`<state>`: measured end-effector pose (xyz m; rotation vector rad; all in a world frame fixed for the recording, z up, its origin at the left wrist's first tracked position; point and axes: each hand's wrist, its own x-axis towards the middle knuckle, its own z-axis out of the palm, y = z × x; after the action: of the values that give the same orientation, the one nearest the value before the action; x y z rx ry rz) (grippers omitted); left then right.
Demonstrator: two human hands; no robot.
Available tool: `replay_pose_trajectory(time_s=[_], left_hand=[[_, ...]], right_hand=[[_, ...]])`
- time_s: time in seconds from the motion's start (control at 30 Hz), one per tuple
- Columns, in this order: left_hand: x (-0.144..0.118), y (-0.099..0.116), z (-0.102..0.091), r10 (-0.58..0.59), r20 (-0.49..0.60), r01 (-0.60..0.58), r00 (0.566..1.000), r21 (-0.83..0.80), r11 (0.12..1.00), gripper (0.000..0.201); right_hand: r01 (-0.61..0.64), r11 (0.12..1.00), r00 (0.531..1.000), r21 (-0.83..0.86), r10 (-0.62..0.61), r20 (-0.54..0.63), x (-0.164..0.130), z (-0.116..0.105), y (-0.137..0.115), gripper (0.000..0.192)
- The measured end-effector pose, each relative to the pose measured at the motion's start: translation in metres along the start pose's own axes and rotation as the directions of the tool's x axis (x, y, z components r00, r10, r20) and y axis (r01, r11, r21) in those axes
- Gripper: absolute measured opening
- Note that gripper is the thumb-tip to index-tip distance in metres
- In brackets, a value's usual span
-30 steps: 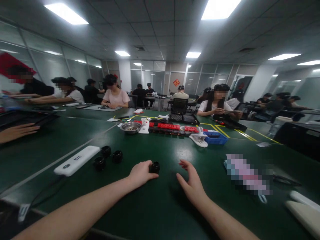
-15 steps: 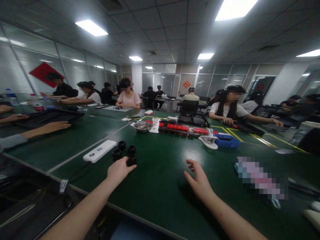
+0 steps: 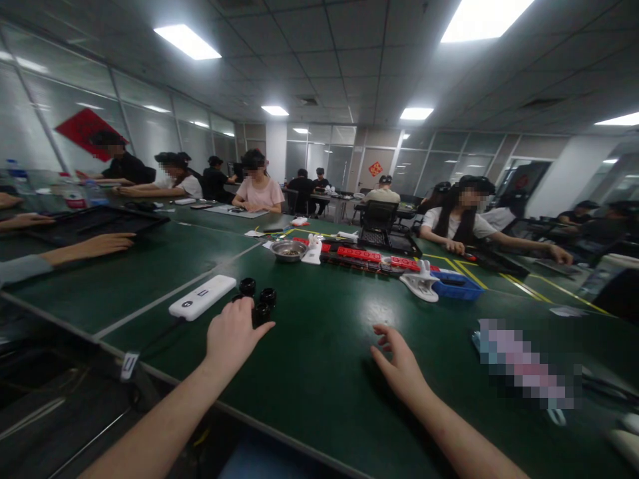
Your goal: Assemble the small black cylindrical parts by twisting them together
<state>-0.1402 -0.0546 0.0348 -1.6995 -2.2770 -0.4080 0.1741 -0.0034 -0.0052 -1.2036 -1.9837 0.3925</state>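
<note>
A cluster of small glossy black round cup-like pieces (image 3: 268, 296) stands on the green table. My left hand (image 3: 233, 332) is right at the near side of the cluster, its thumb spread out to the right. Its fingers reach over or against the nearest pieces and partly hide one; whether they touch is not clear. To the right, my right hand (image 3: 399, 362) hovers low over the table, or rests on it, with loosely curved fingers apart and nothing in them. A white power bank-like box (image 3: 202, 297) with a cable lies left of the black pieces.
Beyond my hands are a metal bowl (image 3: 288, 250), a row of red and black parts (image 3: 359, 256), white clamps (image 3: 422, 283) and a blue bin (image 3: 458, 286). A blurred pink item (image 3: 524, 364) lies right. A co-worker's hand (image 3: 107, 244) rests at left; other people sit around.
My left hand has shifted slightly left and its fingers now cover more of the near pieces. The right hand stays about where it was. The view has moved slightly.
</note>
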Motion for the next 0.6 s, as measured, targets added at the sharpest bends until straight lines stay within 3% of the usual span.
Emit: replay_pose_trajectory(time_s=[0.1,0.3,0.43,0.47,0.53,0.57,0.6], left_hand=[[0.006,0.000,0.001,0.088,-0.193,-0.077,0.977,0.064,0.995,0.068],[0.014,-0.003,0.010,0.152,-0.251,-0.139,0.956,0.070,0.988,0.081],[0.041,-0.035,-0.005,0.079,-0.316,-0.103,0.945,-0.060,0.993,0.074],[0.055,-0.048,-0.009,0.063,-0.277,-0.103,0.959,-0.131,0.986,0.066],[0.087,-0.073,-0.014,0.123,-0.066,-0.137,0.990,-0.286,0.948,0.057],[0.104,-0.083,-0.016,0.205,0.101,-0.158,0.974,-0.348,0.924,0.057],[0.120,-0.092,-0.016,0.259,0.181,-0.178,0.949,-0.372,0.911,0.057]], right_hand=[[-0.014,1.000,1.000,-0.002,0.014,0.007,0.001,0.002,0.001,0.033],[-0.039,0.999,0.999,0.001,0.039,0.029,0.001,0.000,0.003,0.033],[-0.029,1.000,0.995,0.010,0.028,0.097,0.005,-0.001,-0.009,0.032],[-0.017,1.000,0.991,0.017,0.015,0.131,0.008,0.000,-0.016,0.032],[0.013,0.999,0.975,0.035,-0.020,0.223,0.018,0.008,-0.034,0.034],[0.031,0.998,0.960,0.047,-0.042,0.276,0.025,0.015,-0.044,0.036],[0.050,0.997,0.943,0.058,-0.066,0.325,0.034,0.023,-0.054,0.037]])
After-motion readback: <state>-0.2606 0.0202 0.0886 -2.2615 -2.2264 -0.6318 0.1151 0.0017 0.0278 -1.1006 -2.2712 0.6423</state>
